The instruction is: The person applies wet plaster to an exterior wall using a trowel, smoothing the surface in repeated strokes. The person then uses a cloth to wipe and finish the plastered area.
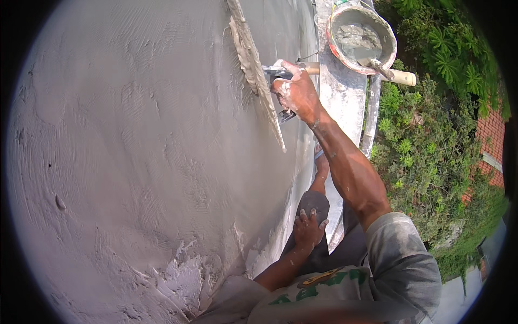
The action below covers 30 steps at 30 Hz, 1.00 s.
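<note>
My right hand (297, 92), smeared with white plaster, is closed around the handle of a plastering trowel (254, 73). The trowel's long blade stands edge-on toward me and carries a thick layer of wet plaster along it. It is at the grey plastered wall (135, 129); whether the blade touches the wall I cannot tell. Lower down, my left hand (308, 229) lies on my bent knee with its fingers apart, holding nothing. The wall's surface is wet, with ridges, streaks and a few small pits.
A bucket (333, 51) of grey plaster stands on a narrow plank (341, 108) at the upper right, a tool with a pale handle (402, 77) lying across its rim. Beyond the plank's edge are green bushes (426, 146) and a red tiled roof (490, 135) lower down.
</note>
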Available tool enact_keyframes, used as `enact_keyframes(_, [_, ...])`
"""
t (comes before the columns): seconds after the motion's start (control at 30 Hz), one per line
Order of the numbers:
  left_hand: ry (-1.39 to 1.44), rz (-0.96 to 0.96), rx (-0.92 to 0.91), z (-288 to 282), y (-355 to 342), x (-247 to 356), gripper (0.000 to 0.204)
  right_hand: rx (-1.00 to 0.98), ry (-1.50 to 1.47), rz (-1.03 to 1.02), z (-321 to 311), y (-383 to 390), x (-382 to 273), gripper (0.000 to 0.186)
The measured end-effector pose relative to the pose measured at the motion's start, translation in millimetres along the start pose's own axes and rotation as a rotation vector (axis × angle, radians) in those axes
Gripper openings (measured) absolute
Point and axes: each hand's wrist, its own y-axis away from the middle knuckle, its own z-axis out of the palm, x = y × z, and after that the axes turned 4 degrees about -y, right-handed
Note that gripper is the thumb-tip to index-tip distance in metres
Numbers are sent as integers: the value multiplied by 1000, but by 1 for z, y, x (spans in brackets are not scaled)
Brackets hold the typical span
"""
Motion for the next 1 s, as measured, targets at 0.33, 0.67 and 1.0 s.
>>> enact_keyframes(0.33, [209,429,230,109,-16,-47,67,-363,-103,1,64,195,-16,29])
enact_keyframes(0.67, [66,-47,-196,7,-4,2,69,-46,-443,206,39,85,-55,50])
enact_keyframes(1.0, [5,139,44,30,-9,-7,69,-283,27,-135,78,189,-75,24])
